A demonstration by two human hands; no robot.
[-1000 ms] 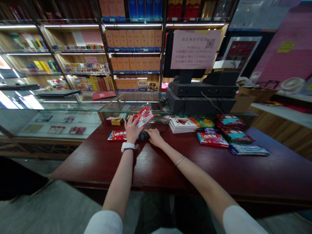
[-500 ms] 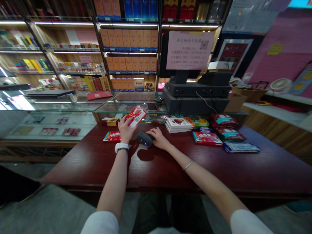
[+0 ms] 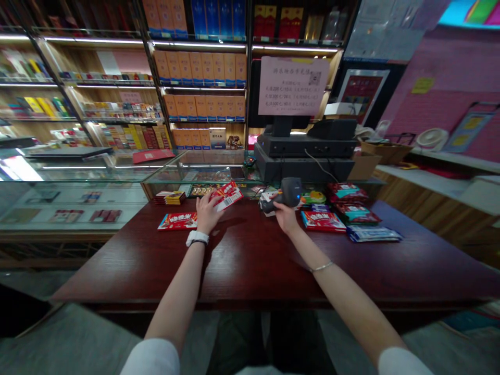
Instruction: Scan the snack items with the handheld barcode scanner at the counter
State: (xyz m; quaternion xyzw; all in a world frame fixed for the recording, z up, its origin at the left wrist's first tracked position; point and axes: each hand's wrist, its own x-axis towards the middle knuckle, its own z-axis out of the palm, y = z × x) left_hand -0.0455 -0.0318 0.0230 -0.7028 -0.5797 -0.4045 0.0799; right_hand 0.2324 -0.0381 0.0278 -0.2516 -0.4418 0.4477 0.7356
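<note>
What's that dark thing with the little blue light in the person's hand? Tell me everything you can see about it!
It looks like a handheld scanner. It's dark grey to black and seems to be plastic. It has a chunky, rounded head with a small blue light glowing on it, and a slimmer handle. The right hand grips the handle, holding the scanner up over the red-brown table. It's in front of some white boxes, hiding part of them; whether it touches them, I can't tell.

Pink paper sign [image 3: 292, 86] on monitor [image 3: 255, 101], upper right of centre: heading read 游乐场办卡充值; below, 200, 300, 500 stood legible, other print blurred. Red packet [image 3: 177, 221], left of centre: white characters looked like 脆香米. Held packet [image 3: 231, 198], near centre: print was too small.
</note>
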